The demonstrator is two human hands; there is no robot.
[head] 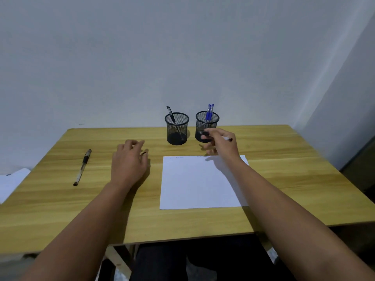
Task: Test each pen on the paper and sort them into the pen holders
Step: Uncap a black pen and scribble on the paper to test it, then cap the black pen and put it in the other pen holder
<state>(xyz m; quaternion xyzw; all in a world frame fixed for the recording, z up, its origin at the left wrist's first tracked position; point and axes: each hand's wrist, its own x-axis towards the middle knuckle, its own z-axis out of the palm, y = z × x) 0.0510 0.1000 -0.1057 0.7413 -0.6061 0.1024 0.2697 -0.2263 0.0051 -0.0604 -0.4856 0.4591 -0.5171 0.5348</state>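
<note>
A white sheet of paper (203, 183) lies on the wooden table (60, 209), with faint marks near its far edge. Two black mesh pen holders stand at the back: the left holder (177, 128) has one black pen, the right holder (207, 122) has two blue pens. My right hand (221, 142) holds a black pen (227, 138) just in front of the right holder, above the paper's far edge. My left hand (129, 159) rests on the table left of the paper, over a small pen part (143, 153). Another black pen (82, 167) lies at the far left.
More white paper (12, 181) sits beyond the table's left edge. A grey wall stands close behind the holders. A dark object (363, 171) stands off the table's right side. My legs are under the front edge.
</note>
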